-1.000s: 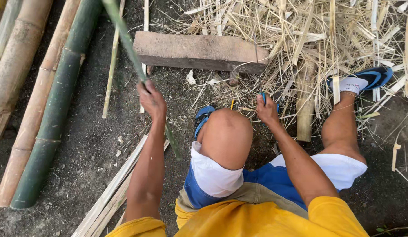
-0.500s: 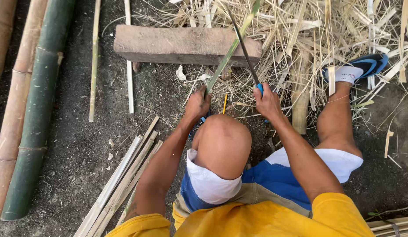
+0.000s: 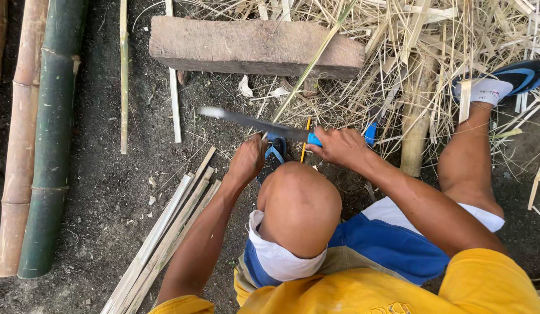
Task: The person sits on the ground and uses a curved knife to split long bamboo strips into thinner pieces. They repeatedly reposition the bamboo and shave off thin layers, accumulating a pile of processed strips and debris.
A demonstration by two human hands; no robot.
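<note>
The bamboo strip (image 3: 314,58) now slants away from the left hand (image 3: 248,161), which pinches its near end. The right hand (image 3: 338,146) has swung the blue-handled knife (image 3: 252,123) flat across it, so cutting has resumed.

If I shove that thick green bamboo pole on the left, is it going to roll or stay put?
The green bamboo pole is round and smooth, so it would probably tend to roll. The tan pole lies tight along its left side and would likely block it that way. It is thick and long, so it likely feels stiff and fairly heavy, and the loose dark soil may slow it.
</note>
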